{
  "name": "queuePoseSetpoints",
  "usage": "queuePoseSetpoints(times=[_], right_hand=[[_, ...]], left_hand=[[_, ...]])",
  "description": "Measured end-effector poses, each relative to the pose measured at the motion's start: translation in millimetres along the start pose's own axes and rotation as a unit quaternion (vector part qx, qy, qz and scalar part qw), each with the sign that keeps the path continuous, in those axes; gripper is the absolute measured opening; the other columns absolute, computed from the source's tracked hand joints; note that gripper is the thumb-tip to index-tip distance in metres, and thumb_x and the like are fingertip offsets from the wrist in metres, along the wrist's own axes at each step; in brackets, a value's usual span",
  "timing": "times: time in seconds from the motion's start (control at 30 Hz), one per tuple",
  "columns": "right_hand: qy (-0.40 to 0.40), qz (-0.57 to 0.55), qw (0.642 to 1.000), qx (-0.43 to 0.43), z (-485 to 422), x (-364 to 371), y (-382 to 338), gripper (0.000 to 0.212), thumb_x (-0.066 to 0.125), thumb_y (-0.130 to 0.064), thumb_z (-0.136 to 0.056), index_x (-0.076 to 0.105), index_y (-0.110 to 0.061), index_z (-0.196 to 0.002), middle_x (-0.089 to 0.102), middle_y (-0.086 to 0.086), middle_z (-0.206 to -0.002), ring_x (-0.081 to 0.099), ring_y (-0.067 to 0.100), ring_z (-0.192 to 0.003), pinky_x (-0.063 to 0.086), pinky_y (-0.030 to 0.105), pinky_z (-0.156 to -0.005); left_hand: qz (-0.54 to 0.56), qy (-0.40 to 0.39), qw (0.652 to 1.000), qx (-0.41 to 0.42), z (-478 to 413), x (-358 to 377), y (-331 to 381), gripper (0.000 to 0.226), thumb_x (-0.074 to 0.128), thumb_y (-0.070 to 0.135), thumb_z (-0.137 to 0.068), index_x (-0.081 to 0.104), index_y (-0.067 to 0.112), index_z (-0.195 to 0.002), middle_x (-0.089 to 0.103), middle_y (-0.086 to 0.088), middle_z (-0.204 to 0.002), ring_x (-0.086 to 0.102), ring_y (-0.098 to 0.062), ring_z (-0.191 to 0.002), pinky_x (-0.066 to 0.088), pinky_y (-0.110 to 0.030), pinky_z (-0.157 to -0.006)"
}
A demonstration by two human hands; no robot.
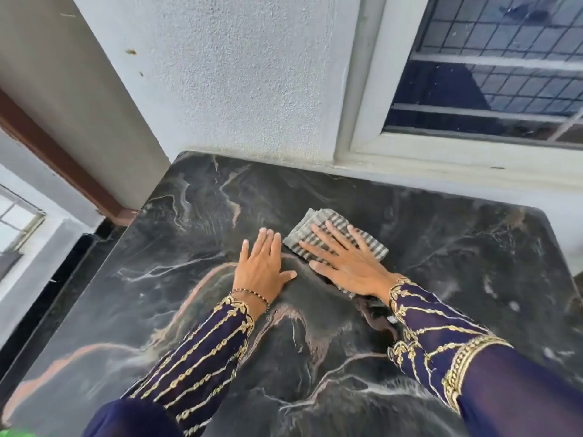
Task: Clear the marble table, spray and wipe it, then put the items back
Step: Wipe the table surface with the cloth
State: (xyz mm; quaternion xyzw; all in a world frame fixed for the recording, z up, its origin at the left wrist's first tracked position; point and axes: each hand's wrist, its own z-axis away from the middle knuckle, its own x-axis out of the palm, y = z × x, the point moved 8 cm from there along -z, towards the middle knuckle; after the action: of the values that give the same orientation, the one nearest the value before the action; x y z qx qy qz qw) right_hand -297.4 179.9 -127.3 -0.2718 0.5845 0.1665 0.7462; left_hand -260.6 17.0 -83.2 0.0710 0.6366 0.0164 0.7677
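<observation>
Dark marble veined with white and rust fills most of the view: the marble table [473, 279] stands against a rough white wall [236, 89], with a barred window [489, 74] above its far right edge. Nothing stands on the slab where it shows, so the clearing step looks done. The only loose thing on it is a grey checked cloth [318, 228], folded and lying flat near the middle, toward the wall side.

The right hand [344, 263] lies on that cloth with its palm down and fingers spread wide, pressing it to the stone rather than clutching it; part of the cloth shows beyond the fingertips and a strip shows under the heel of the palm. The left hand [262, 266] rests just beside it, flat on bare marble, fingers together and straight, holding nothing. Both wrists come out of dark blue sleeves [441, 326] with gold embroidery.

No spray bottle is in view, and whether the surface is wet cannot be told from the sheen alone. Judged from this posture, the work is at the wiping stage. Still to come, most likely, are the rest of the slab, and then returning the items, none of which are visible here
</observation>
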Motion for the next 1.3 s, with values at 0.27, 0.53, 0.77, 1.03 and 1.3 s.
queuePoseSetpoints(times=[0.27,0.53,0.77,1.03,1.3], right_hand=[[-0.027,-0.007,1.0,-0.013,108,43,-108,0.05,0.004,-0.067,-0.101,-0.008,-0.065,-0.149,-0.03,-0.023,-0.161,-0.035,0.005,-0.148,-0.027,0.044,-0.118],[-0.031,0.005,0.997,-0.069,192,72,-198,0.048,0.007,-0.064,-0.104,-0.004,-0.064,-0.15,-0.02,-0.019,-0.166,-0.027,0.009,-0.152,-0.022,0.046,-0.12],[-0.035,-0.011,0.994,-0.1,244,84,-221,0.048,0.007,-0.063,-0.105,0.002,-0.061,-0.153,-0.018,-0.021,-0.167,-0.025,0.007,-0.153,-0.028,0.041,-0.117],[-0.033,-0.012,0.992,-0.119,279,82,-192,0.047,0.021,-0.055,-0.11,0.008,-0.059,-0.155,-0.013,-0.022,-0.168,-0.019,0.009,-0.155,-0.031,0.035,-0.115],[-0.051,0.001,0.991,-0.124,239,63,-129,0.047,0.02,-0.054,-0.11,0.007,-0.06,-0.155,-0.012,-0.023,-0.168,-0.019,0.008,-0.155,-0.024,0.044,-0.119]], left_hand=[[0.134,0.016,0.99,-0.04,144,23,3,0.063,0.032,0.045,-0.1,0.017,0.011,-0.151,0.019,-0.002,-0.16,0.007,-0.016,-0.15,0.011,-0.042,-0.121],[0.173,-0.013,0.98,-0.1,245,32,-29,0.058,0.036,0.041,-0.1,0.024,0.01,-0.148,0.026,-0.003,-0.158,0.011,-0.019,-0.15,0.014,-0.046,-0.12],[0.16,-0.011,0.983,-0.09,268,22,-19,0.056,0.037,0.04,-0.1,0.028,0.008,-0.146,0.03,-0.006,-0.156,0.015,-0.02,-0.149,0.016,-0.047,-0.118],[0.161,-0.019,0.986,-0.041,247,17,13,0.055,0.037,0.04,-0.1,0.029,0.011,-0.146,0.027,-0.006,-0.157,0.013,-0.019,-0.149,0.014,-0.046,-0.12],[0.185,-0.042,0.981,-0.04,218,34,27,0.056,0.04,0.042,-0.099,0.031,0.014,-0.147,0.026,-0.004,-0.158,0.013,-0.019,-0.149,0.013,-0.043,-0.122]])
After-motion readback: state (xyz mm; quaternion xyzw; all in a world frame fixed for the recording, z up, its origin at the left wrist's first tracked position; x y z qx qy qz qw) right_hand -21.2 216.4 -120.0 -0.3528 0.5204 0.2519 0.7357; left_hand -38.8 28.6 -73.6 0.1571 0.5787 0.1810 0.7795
